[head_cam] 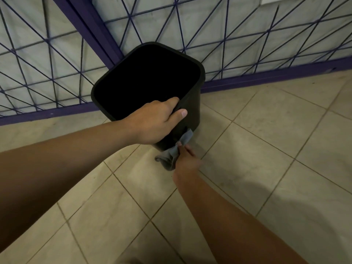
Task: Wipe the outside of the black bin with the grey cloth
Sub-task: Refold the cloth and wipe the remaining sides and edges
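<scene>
Scene: 1 head view looks down on a tiled floor (pixel 247 149) that meets a purple railing (pixel 266 79) with criss-cross bars.
Black bin: the black bin (pixel 192 103) stands on the floor just in front of the railing's bottom rail, mouth up and tipped a little toward the person; its inside is too dark to read.
Left hand: the left hand (pixel 156 122) grips the near rim, fingers hooked inside the mouth and thumb laid along the outer wall, steadying the bin.
Right hand: the right hand (pixel 187 161) clutches the grey cloth (pixel 174 152) in a bunch, low at the bin's near right side.
Cloth position: 1 corner of it lies against the lower outer wall near the base; the rest hangs in folds toward the floor.
Key relation: the bin's long axis runs from the rim down and away to the base, so the unwiped wall lies above and beyond the cloth. The right hand is the nearer hand to that wall, while the left is busy at the rim.
Step in hand: probably wiping the lower near right side.
Next move: likely a stroke along the wall, with the left hand turning the bin to bring the far sides round.
Risk: the tipped bin could slide on the tiles if the rim hold loosens.
</scene>
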